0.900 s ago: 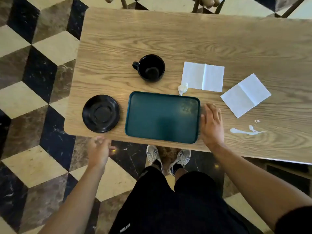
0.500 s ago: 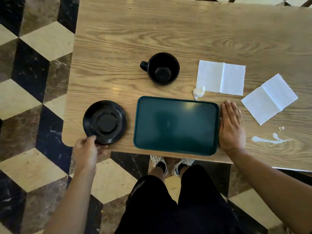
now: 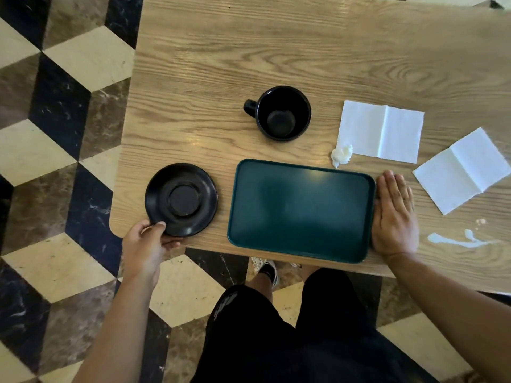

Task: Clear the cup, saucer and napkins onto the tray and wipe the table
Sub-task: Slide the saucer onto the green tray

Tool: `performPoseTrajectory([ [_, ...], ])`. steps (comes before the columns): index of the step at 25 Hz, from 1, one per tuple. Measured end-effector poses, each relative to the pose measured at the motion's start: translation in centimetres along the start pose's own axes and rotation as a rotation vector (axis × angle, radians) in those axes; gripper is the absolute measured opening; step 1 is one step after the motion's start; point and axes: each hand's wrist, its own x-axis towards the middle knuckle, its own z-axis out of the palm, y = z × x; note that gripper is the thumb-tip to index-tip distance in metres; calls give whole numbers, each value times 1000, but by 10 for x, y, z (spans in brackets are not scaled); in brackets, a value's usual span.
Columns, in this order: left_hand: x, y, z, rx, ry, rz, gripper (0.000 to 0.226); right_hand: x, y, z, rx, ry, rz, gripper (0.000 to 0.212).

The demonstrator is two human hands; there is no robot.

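A black saucer (image 3: pixel 181 199) lies near the table's front left corner. My left hand (image 3: pixel 146 244) pinches its near rim, thumb on top and fingers under the edge. A dark green tray (image 3: pixel 301 210) sits empty at the front edge. My right hand (image 3: pixel 394 217) rests flat on the table against the tray's right side. A black cup (image 3: pixel 282 113) stands upright behind the tray, handle to the left. Two white napkins, one (image 3: pixel 383 131) right of the cup and one (image 3: pixel 464 170) further right, lie unfolded. A small crumpled white wad (image 3: pixel 342 155) sits by the first napkin's corner.
A white liquid spill (image 3: pixel 456 240) streaks the wooden table (image 3: pixel 249 51) right of my right hand. The floor (image 3: pixel 55 134) is checkered marble in black, cream and brown. My legs and shoes show below the table's front edge.
My left hand rose from below the table edge to the saucer and closed on its near rim. My right hand stayed beside the tray.
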Motion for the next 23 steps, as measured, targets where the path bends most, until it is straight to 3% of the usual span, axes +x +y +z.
performPoseTrajectory([
  [3, -11, -2, 3, -34, 49, 16, 5, -2, 2, 1, 4, 16, -14, 49],
  [10, -34, 7, 5, -106, 67, 68, 11, -1, 0, -1, 24, 35, -22, 49],
  [17, -71, 14, 33, -158, -113, 156, 17, -1, -2, -2, 36, 36, -12, 49],
  [23, -84, 4, 67, 36, -223, 172, 14, -1, -3, -2, 48, 41, -15, 49],
])
